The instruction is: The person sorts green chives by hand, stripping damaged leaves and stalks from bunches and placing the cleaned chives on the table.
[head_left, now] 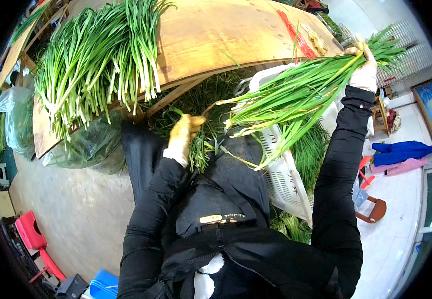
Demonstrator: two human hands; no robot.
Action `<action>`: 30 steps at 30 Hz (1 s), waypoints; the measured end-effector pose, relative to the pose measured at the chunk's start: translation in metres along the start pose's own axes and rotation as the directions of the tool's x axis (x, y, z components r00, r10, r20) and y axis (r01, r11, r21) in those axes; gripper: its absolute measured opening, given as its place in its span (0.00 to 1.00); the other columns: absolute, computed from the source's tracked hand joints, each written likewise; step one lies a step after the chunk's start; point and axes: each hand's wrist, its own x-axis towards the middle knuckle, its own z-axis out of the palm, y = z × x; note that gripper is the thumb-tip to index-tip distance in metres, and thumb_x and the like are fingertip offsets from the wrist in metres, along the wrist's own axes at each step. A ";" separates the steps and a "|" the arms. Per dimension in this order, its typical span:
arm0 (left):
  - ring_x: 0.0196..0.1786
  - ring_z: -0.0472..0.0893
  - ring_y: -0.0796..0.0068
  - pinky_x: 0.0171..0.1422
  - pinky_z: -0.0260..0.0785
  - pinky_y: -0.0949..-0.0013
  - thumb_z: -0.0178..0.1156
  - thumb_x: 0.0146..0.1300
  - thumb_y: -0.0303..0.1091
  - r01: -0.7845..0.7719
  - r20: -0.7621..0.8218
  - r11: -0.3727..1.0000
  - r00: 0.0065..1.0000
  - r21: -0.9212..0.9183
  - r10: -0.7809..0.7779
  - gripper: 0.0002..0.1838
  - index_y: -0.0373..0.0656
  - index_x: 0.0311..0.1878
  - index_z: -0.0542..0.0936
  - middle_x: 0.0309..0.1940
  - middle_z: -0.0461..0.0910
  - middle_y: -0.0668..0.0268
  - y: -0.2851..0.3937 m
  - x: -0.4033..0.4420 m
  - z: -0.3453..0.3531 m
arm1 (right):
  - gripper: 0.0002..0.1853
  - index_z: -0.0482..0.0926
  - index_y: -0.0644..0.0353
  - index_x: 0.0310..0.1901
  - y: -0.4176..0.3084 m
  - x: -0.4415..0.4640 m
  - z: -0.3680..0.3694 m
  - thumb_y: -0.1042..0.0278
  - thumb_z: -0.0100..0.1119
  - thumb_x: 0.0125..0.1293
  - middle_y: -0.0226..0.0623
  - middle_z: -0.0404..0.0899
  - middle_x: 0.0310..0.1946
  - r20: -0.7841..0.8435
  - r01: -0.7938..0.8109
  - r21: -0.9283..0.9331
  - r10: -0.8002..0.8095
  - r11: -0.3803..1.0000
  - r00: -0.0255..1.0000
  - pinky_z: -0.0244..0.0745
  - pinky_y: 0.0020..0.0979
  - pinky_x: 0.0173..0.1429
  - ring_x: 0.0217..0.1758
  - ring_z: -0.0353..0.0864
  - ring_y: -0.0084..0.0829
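Note:
My right hand [365, 65], in a pale glove, is wrapped round the leafy end of a bunch of Chinese chives [295, 92]. The bunch stretches leftward above a white crate, its root ends toward my lap. My left hand [183, 135] wears a yellow-stained glove and is closed near those root ends. A thin brown withered leaf [210, 108] runs from its fingertips to the bunch. Below that hand, loose leaf scraps [201, 152] lie on my dark apron [216, 182].
A large pile of chives [96, 60] covers the left of the wooden table [211, 35]. Red ties [296, 35] lie at its right. The white perforated crate [288, 184] with greens stands by my right leg. Plastic bags [19, 119] and a red stool [29, 230] are leftward.

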 end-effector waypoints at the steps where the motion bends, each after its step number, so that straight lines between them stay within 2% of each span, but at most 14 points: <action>1: 0.40 0.73 0.78 0.46 0.63 0.73 0.52 0.60 0.41 -0.222 0.104 0.973 0.971 0.069 0.215 0.17 0.39 0.46 0.73 0.38 0.77 0.65 0.007 -0.007 0.020 | 0.16 0.70 0.66 0.48 0.006 0.001 0.002 0.65 0.44 0.62 0.30 0.70 0.22 -0.005 0.025 0.053 -0.025 0.998 1.000 0.70 0.32 0.31 0.22 0.69 0.29; 3: 0.44 0.73 0.76 0.52 0.63 0.71 0.58 0.55 0.33 -0.581 0.321 0.757 0.808 0.299 0.494 0.16 0.37 0.46 0.72 0.43 0.76 0.65 0.028 -0.018 0.047 | 0.13 0.73 0.68 0.43 0.015 -0.013 0.027 0.69 0.48 0.60 0.33 0.71 0.22 -0.136 0.055 0.030 -0.050 0.998 0.989 0.70 0.26 0.27 0.20 0.69 0.28; 4: 0.45 0.74 0.75 0.52 0.64 0.71 0.60 0.53 0.29 -0.696 0.439 0.562 0.718 0.447 0.540 0.17 0.36 0.46 0.72 0.44 0.75 0.65 0.038 -0.017 0.055 | 0.13 0.74 0.68 0.43 0.016 -0.012 0.028 0.69 0.47 0.60 0.33 0.71 0.23 -0.068 0.021 0.096 -0.014 0.995 0.998 0.70 0.27 0.25 0.20 0.69 0.28; 5: 0.39 0.75 0.76 0.45 0.68 0.74 0.62 0.49 0.25 -0.390 0.445 0.912 0.844 0.125 0.300 0.18 0.35 0.45 0.72 0.41 0.76 0.63 0.029 -0.010 0.058 | 0.13 0.74 0.68 0.43 0.018 -0.011 0.029 0.70 0.47 0.60 0.33 0.71 0.23 -0.056 0.012 0.125 -0.005 0.992 0.998 0.70 0.27 0.25 0.20 0.70 0.29; 7: 0.28 0.74 0.79 0.34 0.67 0.78 0.63 0.48 0.26 -0.208 0.294 0.975 0.939 0.077 0.178 0.15 0.34 0.40 0.74 0.34 0.78 0.63 0.026 -0.007 0.055 | 0.13 0.74 0.68 0.43 0.018 -0.011 0.031 0.70 0.47 0.60 0.33 0.70 0.23 -0.046 0.006 0.153 0.001 0.988 0.999 0.70 0.27 0.26 0.20 0.70 0.29; 9: 0.25 0.71 0.85 0.31 0.64 0.81 0.60 0.52 0.29 -0.026 0.385 0.994 0.921 -0.107 0.065 0.13 0.32 0.40 0.76 0.26 0.77 0.68 0.034 -0.008 0.045 | 0.13 0.74 0.68 0.42 0.016 -0.012 0.031 0.70 0.46 0.59 0.33 0.71 0.24 -0.097 0.057 0.010 -0.056 0.998 0.994 0.70 0.26 0.26 0.20 0.70 0.29; 13: 0.23 0.72 0.84 0.28 0.64 0.82 0.60 0.53 0.28 0.068 0.405 0.963 0.913 -0.260 0.045 0.12 0.31 0.39 0.75 0.25 0.78 0.67 0.034 -0.012 0.046 | 0.15 0.72 0.65 0.47 0.018 -0.020 0.038 0.68 0.46 0.61 0.28 0.71 0.24 -0.077 -0.010 0.026 0.012 1.000 0.997 0.70 0.25 0.28 0.23 0.69 0.25; 18: 0.23 0.73 0.81 0.28 0.65 0.80 0.58 0.52 0.25 -0.099 0.283 0.989 0.950 -0.111 0.127 0.10 0.30 0.37 0.75 0.25 0.78 0.62 0.021 -0.011 0.035 | 0.15 0.71 0.66 0.48 0.023 -0.017 0.044 0.67 0.45 0.62 0.29 0.71 0.24 -0.122 -0.024 -0.003 0.024 1.000 0.992 0.71 0.24 0.29 0.24 0.69 0.26; 22: 0.22 0.73 0.80 0.27 0.65 0.80 0.59 0.51 0.25 -0.076 0.222 0.985 0.969 -0.155 0.110 0.09 0.30 0.35 0.76 0.25 0.78 0.61 0.019 -0.010 0.027 | 0.16 0.71 0.68 0.48 0.022 -0.019 0.051 0.67 0.44 0.62 0.29 0.71 0.25 -0.075 -0.030 -0.023 0.028 0.999 0.997 0.71 0.25 0.30 0.24 0.69 0.26; 24: 0.24 0.76 0.78 0.31 0.69 0.79 0.58 0.51 0.24 0.010 0.123 1.000 0.992 -0.008 -0.009 0.07 0.30 0.33 0.77 0.24 0.79 0.62 0.006 -0.001 0.004 | 0.16 0.71 0.68 0.47 0.019 -0.006 0.032 0.67 0.43 0.63 0.29 0.71 0.26 0.026 -0.019 0.074 0.017 0.997 1.000 0.70 0.27 0.30 0.25 0.70 0.27; 26: 0.32 0.77 0.71 0.38 0.70 0.73 0.61 0.47 0.24 0.047 -0.077 0.854 0.997 0.518 -0.008 0.13 0.35 0.39 0.76 0.30 0.78 0.60 -0.047 0.023 -0.052 | 0.15 0.72 0.68 0.47 0.011 -0.004 0.033 0.67 0.43 0.63 0.30 0.71 0.26 -0.065 0.037 0.045 -0.034 0.998 0.997 0.70 0.27 0.30 0.25 0.70 0.28; 28: 0.35 0.76 0.68 0.44 0.69 0.71 0.66 0.40 0.23 -0.162 0.067 0.249 0.933 0.955 0.352 0.22 0.40 0.43 0.75 0.36 0.77 0.61 -0.038 0.001 -0.049 | 0.15 0.72 0.68 0.46 0.004 -0.004 0.034 0.67 0.42 0.63 0.31 0.71 0.26 -0.197 0.086 0.028 -0.079 0.996 0.977 0.70 0.27 0.30 0.24 0.69 0.30; 29: 0.42 0.74 0.61 0.52 0.65 0.65 0.67 0.35 0.21 -0.168 0.092 0.093 0.837 0.981 0.539 0.28 0.43 0.45 0.74 0.40 0.75 0.60 -0.011 -0.016 -0.017 | 0.14 0.73 0.68 0.43 0.005 0.004 0.026 0.67 0.42 0.63 0.33 0.73 0.27 -0.170 0.080 0.080 -0.066 0.994 0.983 0.71 0.28 0.29 0.23 0.70 0.30; 30: 0.43 0.73 0.60 0.53 0.64 0.64 0.67 0.36 0.22 -0.389 0.207 0.168 0.752 0.906 0.625 0.27 0.43 0.46 0.73 0.38 0.76 0.61 0.010 -0.019 0.003 | 0.13 0.75 0.67 0.40 0.006 0.010 0.019 0.68 0.43 0.62 0.36 0.76 0.28 -0.138 0.074 0.135 -0.055 0.988 0.989 0.72 0.28 0.28 0.23 0.71 0.30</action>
